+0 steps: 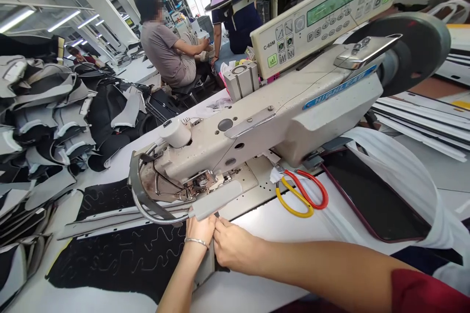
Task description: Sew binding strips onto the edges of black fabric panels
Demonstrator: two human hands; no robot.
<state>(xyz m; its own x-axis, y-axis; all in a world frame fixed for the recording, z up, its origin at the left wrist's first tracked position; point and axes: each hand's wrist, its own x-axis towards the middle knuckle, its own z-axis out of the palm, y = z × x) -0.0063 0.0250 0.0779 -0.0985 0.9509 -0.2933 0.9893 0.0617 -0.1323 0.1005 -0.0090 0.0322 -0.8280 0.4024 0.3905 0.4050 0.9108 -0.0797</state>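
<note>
My left hand [199, 229], a thin bracelet on its wrist, reaches under the lamp tube of the cream sewing machine [264, 122]; its fingers are hidden beneath the tube. My right hand [230, 246] lies beside it, fingers pressed together on the edge of a grey strip [110, 217] and black quilted fabric [121, 259] on the white table [275, 225]. The presser foot and needle [200, 182] sit just beyond both hands.
Red and yellow scissors [301, 194] lie right of the needle plate. A control panel [323, 12] stands on the machine. Piles of grey and black cut pieces [44, 117] fill the left. A seated person [165, 49] works at another station behind.
</note>
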